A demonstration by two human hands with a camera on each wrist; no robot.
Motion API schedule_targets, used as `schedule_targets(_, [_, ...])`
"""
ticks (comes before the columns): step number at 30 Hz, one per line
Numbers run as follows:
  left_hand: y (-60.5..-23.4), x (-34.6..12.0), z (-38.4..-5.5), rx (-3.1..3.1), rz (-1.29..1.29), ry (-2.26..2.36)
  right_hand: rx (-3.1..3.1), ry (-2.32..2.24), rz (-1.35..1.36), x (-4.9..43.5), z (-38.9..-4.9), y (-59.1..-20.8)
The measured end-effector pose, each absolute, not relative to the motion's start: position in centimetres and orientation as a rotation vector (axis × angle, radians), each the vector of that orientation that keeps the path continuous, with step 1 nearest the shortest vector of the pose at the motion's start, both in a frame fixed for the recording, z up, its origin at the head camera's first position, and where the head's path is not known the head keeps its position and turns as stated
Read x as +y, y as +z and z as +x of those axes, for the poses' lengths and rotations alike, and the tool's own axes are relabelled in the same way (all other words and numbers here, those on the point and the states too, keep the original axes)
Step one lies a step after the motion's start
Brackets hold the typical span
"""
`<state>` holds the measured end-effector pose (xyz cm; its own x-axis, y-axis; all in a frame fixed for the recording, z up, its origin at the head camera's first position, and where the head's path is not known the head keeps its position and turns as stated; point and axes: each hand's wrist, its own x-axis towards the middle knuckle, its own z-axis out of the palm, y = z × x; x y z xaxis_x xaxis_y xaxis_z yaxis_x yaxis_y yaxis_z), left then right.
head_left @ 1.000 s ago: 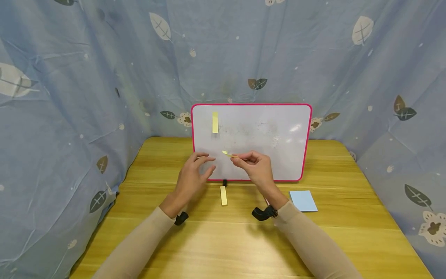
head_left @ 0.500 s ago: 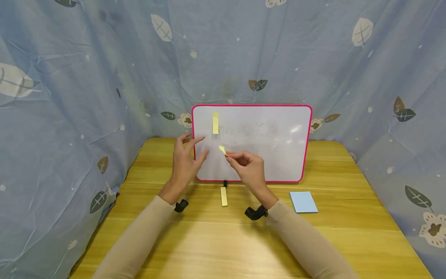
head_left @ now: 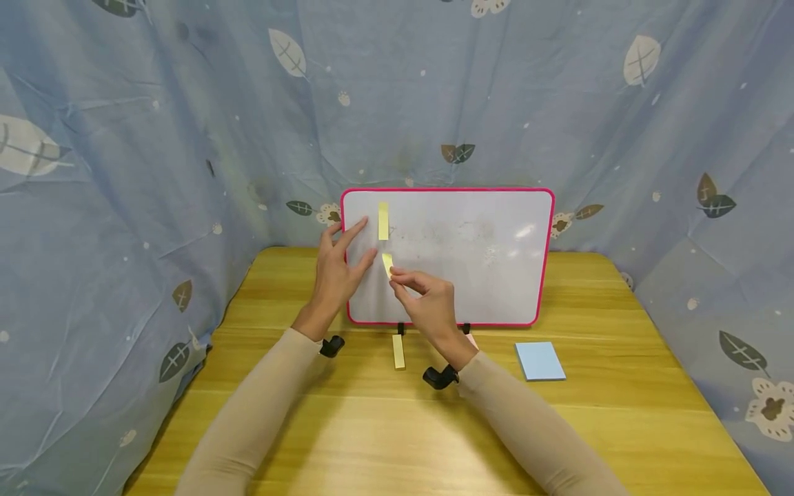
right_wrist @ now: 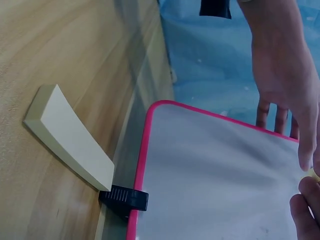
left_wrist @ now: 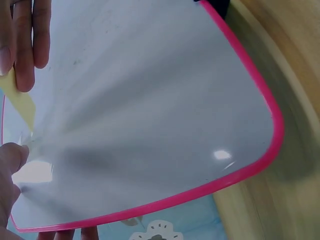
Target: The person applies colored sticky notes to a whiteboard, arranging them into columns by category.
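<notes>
Compared with a second ago, the right hand (head_left: 428,306) has shifted to the left along with its pinched yellow strip (head_left: 387,263), which now stands almost upright instead of lying nearly flat. This has brought the end of a pink piece (head_left: 472,340) out from behind the right wrist, while the left hand (head_left: 335,272) has risen along the left edge of the whiteboard (head_left: 459,275). The right hand holds the strip's lower end between thumb and index finger, the upper end free and slightly bent; whether it touches the whiteboard, I cannot tell. The left hand is spread, thumb and index finger well apart in front of the whiteboard and other fingers behind its edge; how firmly it presses there is not clear. Nearest are two beige sleeves (head_left: 515,413) over the wooden counter (head_left: 372,441), each wrist bearing a black mount (head_left: 439,377). Beyond lie a blue pad (head_left: 540,362) on the right and a narrow yellow pad (head_left: 398,352) between the forearms, just in front of a black clip (head_left: 400,329) on the whiteboard's lower edge; the right wrist partly covers the pink piece. On the pink-framed whiteboard, an upper yellow strip (head_left: 383,220) is stuck just above the held one. A blue leaf-patterned curtain (head_left: 397,83) hangs behind everything.
</notes>
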<state>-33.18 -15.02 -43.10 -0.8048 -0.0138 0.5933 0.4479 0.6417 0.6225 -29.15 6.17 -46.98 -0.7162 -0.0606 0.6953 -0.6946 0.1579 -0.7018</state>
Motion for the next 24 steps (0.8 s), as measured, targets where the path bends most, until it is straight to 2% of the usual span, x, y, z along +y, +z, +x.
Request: schedule_targets(24, [-42.9, -14.8, -34.7, -2.322, -0.357, -1.067, -2.01, 1.319, 0.722, 4.9, -30.7, -46.0])
